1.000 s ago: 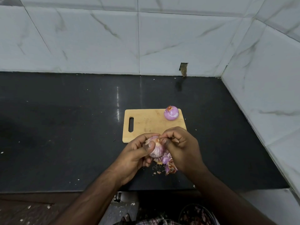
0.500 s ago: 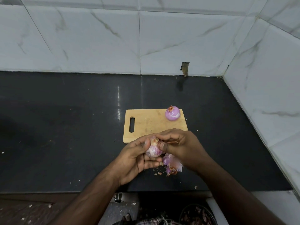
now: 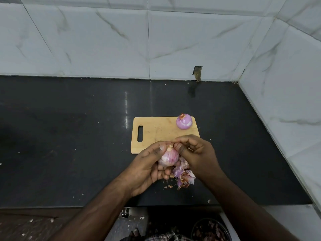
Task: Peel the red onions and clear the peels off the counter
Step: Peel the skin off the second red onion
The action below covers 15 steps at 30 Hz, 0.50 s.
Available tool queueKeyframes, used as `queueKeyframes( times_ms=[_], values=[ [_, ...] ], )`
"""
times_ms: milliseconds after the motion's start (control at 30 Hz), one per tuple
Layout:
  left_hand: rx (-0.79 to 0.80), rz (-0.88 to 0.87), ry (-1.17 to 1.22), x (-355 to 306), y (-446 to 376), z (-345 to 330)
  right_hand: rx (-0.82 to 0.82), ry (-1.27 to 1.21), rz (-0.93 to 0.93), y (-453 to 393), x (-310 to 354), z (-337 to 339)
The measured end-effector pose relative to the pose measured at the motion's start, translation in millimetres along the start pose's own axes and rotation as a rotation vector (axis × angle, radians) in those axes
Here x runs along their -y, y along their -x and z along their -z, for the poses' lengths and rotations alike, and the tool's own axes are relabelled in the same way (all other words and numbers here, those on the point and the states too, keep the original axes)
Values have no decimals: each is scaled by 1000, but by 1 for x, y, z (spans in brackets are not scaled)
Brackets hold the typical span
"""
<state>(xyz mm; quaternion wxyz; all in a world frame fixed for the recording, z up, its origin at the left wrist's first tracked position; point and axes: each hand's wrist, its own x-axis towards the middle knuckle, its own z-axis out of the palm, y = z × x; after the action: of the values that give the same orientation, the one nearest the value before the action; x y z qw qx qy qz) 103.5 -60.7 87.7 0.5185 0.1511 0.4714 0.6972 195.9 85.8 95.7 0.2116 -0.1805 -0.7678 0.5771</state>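
Observation:
My left hand point(image 3: 147, 164) cups a partly peeled red onion point(image 3: 169, 157) just above the black counter point(image 3: 69, 145), its tip pointing up. My right hand point(image 3: 196, 153) meets it from the right, fingertips pinching at the onion's tip. A heap of purple peels point(image 3: 184, 175) lies on the counter right below both hands. A peeled red onion point(image 3: 184, 121) sits on the far right corner of the wooden cutting board point(image 3: 156, 131).
White marble-look tiled walls point(image 3: 156, 46) close the counter at the back and right. Small peel crumbs dot the counter near its front edge. Below the edge, at the bottom right, a dark round bin point(image 3: 211, 230) holds peels.
The onion has been turned in my left hand so its tip faces up. My right hand's fingers have shifted up to that tip. The peeled onion on the board has not moved.

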Motion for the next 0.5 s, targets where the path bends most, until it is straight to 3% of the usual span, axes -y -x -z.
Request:
queueKeyframes(
  times_ms=[100,167,367,500],
  values=[
    [-25,21,-17,-6,-2,-5,282,-47,-75,-1,5,9],
    [-64,32,-85,-9,-4,-6,382,-118,-112,0,8,10],
    [-51,4,-187,-10,-7,-9,226,-382,-189,3,22,3],
    [-91,-12,-214,-8,-8,-10,155,-291,-176,5,22,-2]
  ],
)
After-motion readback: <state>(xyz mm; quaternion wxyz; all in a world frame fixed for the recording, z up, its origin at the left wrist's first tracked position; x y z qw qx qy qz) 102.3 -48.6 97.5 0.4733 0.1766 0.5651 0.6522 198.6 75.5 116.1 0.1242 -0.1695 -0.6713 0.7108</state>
